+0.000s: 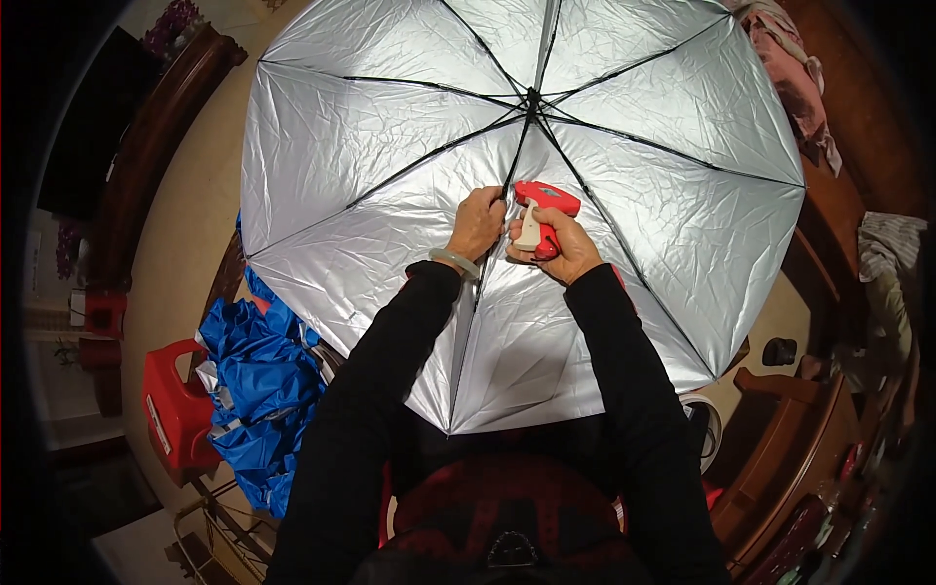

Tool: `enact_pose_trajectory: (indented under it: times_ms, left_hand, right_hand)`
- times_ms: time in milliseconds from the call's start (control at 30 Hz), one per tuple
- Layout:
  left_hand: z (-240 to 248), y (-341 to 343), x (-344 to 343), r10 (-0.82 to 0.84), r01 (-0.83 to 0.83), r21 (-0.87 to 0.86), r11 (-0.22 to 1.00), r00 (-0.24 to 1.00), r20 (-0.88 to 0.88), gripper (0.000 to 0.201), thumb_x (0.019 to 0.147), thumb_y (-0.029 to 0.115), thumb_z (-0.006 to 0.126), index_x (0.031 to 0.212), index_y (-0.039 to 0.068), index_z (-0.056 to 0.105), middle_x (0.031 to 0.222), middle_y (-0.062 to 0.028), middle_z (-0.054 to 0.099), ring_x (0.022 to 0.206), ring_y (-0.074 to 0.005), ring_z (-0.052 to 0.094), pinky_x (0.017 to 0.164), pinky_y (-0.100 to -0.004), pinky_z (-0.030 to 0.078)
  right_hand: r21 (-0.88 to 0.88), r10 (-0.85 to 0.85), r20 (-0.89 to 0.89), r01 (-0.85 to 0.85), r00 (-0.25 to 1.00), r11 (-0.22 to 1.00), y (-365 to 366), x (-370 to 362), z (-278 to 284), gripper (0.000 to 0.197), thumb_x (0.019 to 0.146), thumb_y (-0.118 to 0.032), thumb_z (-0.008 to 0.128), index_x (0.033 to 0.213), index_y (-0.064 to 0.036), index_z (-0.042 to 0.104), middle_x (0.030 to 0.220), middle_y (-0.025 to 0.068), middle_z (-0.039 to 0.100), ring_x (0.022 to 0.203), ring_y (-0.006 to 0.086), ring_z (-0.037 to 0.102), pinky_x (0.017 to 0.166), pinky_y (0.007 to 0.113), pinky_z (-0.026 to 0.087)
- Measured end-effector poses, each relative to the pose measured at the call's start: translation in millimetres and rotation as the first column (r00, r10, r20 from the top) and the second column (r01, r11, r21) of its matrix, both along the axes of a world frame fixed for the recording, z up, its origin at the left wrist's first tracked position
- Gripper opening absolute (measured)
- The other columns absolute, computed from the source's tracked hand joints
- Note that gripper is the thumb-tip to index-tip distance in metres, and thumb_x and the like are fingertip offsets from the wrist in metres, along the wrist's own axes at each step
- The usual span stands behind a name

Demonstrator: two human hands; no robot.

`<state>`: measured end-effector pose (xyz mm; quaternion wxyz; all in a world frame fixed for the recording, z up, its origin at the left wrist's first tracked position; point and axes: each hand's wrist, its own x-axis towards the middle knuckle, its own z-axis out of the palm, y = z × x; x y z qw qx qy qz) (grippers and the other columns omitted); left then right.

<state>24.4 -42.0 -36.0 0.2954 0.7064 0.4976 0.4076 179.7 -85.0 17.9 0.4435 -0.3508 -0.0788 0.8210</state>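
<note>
An opened umbrella (pixel 634 88) lies spread before me, its silver, creased inner side facing up and its black ribs meeting at a dark hub. My right hand (pixel 575 252) is wrapped round the grip of a red and white tagging gun (pixel 548 191), which it holds just over the silver cloth. Close to its left, my left hand (pixel 476 226) is closed with its fingertips at a black rib (pixel 512 166) running from the hub toward me. The fingertips hide just how they grip that rib. A pale bangle circles my left wrist.
To the left lies a heap of bright blue, silver-lined cloth (pixel 263 380), beside a red plastic container (pixel 180 409). Dark wooden furniture (pixel 795 439) stands on the right, with a pair of dark shoes (pixel 779 351) near it. Pink clothing (pixel 790 73) lies at the far right.
</note>
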Motion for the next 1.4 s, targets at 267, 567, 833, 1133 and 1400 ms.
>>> enact_pose_trajectory:
  times_ms: [267, 567, 833, 1133, 1400]
  left_hand:
    - [16, 2, 3, -0.085, 0.149, -0.324, 0.934, 0.975, 0.206, 0.026, 0.081, 0.010, 0.046, 0.100, -0.004, 0.059, 0.064, -0.0074, 0.057, 0.052, -0.0097, 0.052, 0.047, -0.0243, 0.042]
    - [-6, 7, -16, -0.020, 0.023, 0.047, 0.999, 0.998, -0.058, 0.024, 0.079, 0.010, 0.048, 0.097, -0.001, 0.060, 0.070, -0.0135, 0.059, 0.058, -0.0235, 0.056, 0.054, -0.0319, 0.045]
    - [44, 47, -44, 0.211, -0.106, 0.218, 0.970, 0.813, -0.543, 0.010, 0.075, 0.007, 0.051, 0.079, -0.002, 0.055, 0.076, -0.0194, 0.054, 0.072, -0.0391, 0.054, 0.066, -0.0451, 0.043]
    - [12, 3, -11, -0.092, 0.112, -0.231, 0.966, 0.991, 0.099, 0.018, 0.078, 0.009, 0.053, 0.088, -0.006, 0.055, 0.061, -0.0091, 0.052, 0.052, -0.0162, 0.050, 0.049, -0.0302, 0.043]
    - [42, -16, 5, 0.046, 0.062, -0.392, 0.918, 0.965, 0.260, 0.019, 0.080, 0.009, 0.049, 0.091, -0.005, 0.058, 0.065, -0.0095, 0.058, 0.054, -0.0132, 0.053, 0.051, -0.0273, 0.044]
  right_hand:
    - [0.043, 0.103, 0.104, -0.108, 0.989, 0.993, 27, 13, -30, 0.025, 0.081, -0.011, 0.049, 0.104, -0.0004, 0.046, 0.080, 0.0159, 0.060, 0.068, 0.0263, 0.062, 0.059, 0.043, 0.054]
    - [0.127, 0.113, 0.292, -0.156, 0.950, 0.980, 11, 12, 4, 0.025, 0.082, -0.010, 0.050, 0.103, 0.0022, 0.048, 0.080, 0.0155, 0.060, 0.070, 0.0248, 0.062, 0.062, 0.041, 0.054]
    - [0.251, -0.237, 0.392, 0.145, 0.889, 0.957, 5, 19, 7, 0.025, 0.080, -0.009, 0.049, 0.102, 0.0038, 0.046, 0.081, 0.0166, 0.059, 0.070, 0.0259, 0.062, 0.064, 0.038, 0.054]
    - [0.219, -0.319, 0.397, 0.248, 0.861, 0.944, -2, -46, -9, 0.020, 0.078, -0.006, 0.049, 0.095, 0.0033, 0.047, 0.078, 0.0142, 0.059, 0.065, 0.0244, 0.062, 0.060, 0.035, 0.053]
    - [0.102, -0.158, 0.292, 0.133, 0.943, 0.986, -8, -29, 3, 0.024, 0.079, -0.008, 0.049, 0.100, 0.0028, 0.047, 0.082, 0.0165, 0.060, 0.069, 0.0273, 0.062, 0.064, 0.039, 0.053]
